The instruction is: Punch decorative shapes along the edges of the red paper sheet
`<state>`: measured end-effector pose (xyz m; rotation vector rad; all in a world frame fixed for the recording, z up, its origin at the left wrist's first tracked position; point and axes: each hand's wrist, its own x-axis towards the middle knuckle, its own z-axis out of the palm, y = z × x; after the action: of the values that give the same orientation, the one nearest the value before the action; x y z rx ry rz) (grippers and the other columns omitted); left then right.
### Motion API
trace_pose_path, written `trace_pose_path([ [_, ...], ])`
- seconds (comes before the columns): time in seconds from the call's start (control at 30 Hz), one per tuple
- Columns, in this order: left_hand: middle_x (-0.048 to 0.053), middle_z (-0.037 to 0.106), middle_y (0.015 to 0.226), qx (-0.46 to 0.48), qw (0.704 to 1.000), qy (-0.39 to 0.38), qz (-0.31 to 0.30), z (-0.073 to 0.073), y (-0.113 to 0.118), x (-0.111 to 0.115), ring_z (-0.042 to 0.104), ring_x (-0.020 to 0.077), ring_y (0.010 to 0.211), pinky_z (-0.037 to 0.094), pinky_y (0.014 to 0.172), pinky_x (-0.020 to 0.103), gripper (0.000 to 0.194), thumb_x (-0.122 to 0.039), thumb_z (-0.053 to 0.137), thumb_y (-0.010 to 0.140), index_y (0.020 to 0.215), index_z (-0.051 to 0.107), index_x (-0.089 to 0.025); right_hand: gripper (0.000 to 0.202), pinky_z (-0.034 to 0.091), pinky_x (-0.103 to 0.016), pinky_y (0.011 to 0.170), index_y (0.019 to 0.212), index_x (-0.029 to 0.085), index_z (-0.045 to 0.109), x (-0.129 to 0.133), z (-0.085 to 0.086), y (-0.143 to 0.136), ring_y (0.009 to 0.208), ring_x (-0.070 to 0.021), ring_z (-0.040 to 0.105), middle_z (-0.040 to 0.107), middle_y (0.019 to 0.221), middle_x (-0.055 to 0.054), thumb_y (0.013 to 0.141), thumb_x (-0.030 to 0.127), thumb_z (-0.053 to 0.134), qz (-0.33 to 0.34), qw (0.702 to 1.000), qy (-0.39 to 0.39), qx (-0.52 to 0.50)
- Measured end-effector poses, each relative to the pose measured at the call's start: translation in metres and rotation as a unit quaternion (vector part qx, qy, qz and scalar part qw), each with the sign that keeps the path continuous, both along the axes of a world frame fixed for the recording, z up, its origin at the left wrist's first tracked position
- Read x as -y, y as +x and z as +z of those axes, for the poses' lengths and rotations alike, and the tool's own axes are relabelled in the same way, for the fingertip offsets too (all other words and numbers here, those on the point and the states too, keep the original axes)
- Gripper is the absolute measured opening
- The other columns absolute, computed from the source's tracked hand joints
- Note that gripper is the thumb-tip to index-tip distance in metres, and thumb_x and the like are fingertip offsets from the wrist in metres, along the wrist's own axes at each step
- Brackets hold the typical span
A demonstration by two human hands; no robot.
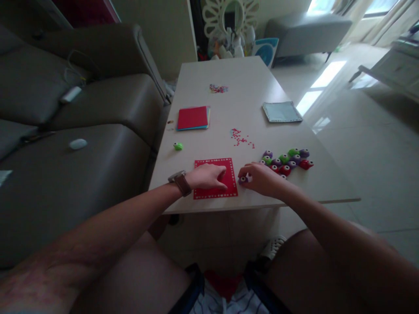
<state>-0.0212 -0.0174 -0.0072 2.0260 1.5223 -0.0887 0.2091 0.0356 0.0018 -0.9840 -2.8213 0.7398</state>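
My left hand (209, 175) lies over a red paper sheet (231, 187) near the table's front edge, thumb and fingers apart and holding nothing. The sheet has a border of small pale cut-out shapes; its middle is partly covered by the hand. Just right of the sheet, my right hand (258, 176) is closed around a small purple craft punch (243, 179) with a round pale top. Beyond that hand sits a cluster of green, purple and red craft punches (285, 170), partly hidden behind it. One green craft punch (178, 146) stands alone at the left.
A stack of coloured paper (193, 118) lies at the table's left. Small red paper bits (241, 140) are scattered mid-table, with another colourful pile (218, 89) farther back. A pale bordered sheet (282, 112) is near the right edge. A sofa (108, 131) stands left of the table.
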Motion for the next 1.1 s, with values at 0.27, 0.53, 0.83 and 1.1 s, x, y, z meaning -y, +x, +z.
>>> trace_pose_path([
  [0.27, 0.003, 0.068, 0.084, -0.003, 1.000, 0.004, 0.001, 0.000, -0.004, 0.001, 0.056, 0.0196, 0.070, 0.030, 0.060, 0.031, 0.039, -0.055, 0.075, 0.077, 0.088, 0.056, -0.023, 0.009, 0.042, -0.039, 0.083, 0.081, 0.021, 0.069, -0.006, 0.005, 0.011, 0.095, -0.0289, 0.059, 0.070, 0.082, -0.009, 0.075, 0.015, 0.066, 0.023, 0.997, 0.059, 0.054],
  [0.53, 0.003, 0.070, 0.090, -0.030, 1.000, 0.001, -0.005, -0.001, -0.005, 0.002, 0.058, 0.0195, 0.075, 0.033, 0.061, 0.030, 0.042, -0.058, 0.073, 0.077, 0.095, 0.058, -0.023, 0.019, 0.042, -0.038, 0.090, 0.093, 0.023, 0.070, 0.002, 0.002, 0.007, 0.093, -0.0236, 0.065, 0.074, 0.096, -0.006, 0.079, 0.014, 0.063, 0.004, 1.000, -0.022, -0.006],
  [0.83, 0.003, 0.069, 0.088, -0.022, 1.000, 0.015, -0.005, -0.002, -0.005, 0.003, 0.058, 0.0193, 0.073, 0.032, 0.059, 0.030, 0.042, -0.058, 0.074, 0.078, 0.094, 0.058, -0.022, 0.040, 0.041, -0.046, 0.099, 0.121, 0.021, 0.064, 0.002, 0.000, 0.007, 0.120, -0.0332, 0.057, 0.070, 0.116, -0.014, 0.082, 0.025, 0.065, -0.072, 0.995, 0.065, -0.038],
  [1.1, 0.003, 0.069, 0.086, 0.004, 1.000, 0.021, -0.001, -0.004, -0.006, 0.004, 0.058, 0.0185, 0.071, 0.034, 0.059, 0.030, 0.034, -0.050, 0.073, 0.080, 0.088, 0.057, -0.022, 0.024, 0.041, -0.043, 0.088, 0.100, 0.021, 0.068, -0.001, -0.003, 0.014, 0.101, -0.0308, 0.061, 0.071, 0.089, -0.009, 0.077, 0.021, 0.066, -0.034, 0.995, 0.087, 0.041],
])
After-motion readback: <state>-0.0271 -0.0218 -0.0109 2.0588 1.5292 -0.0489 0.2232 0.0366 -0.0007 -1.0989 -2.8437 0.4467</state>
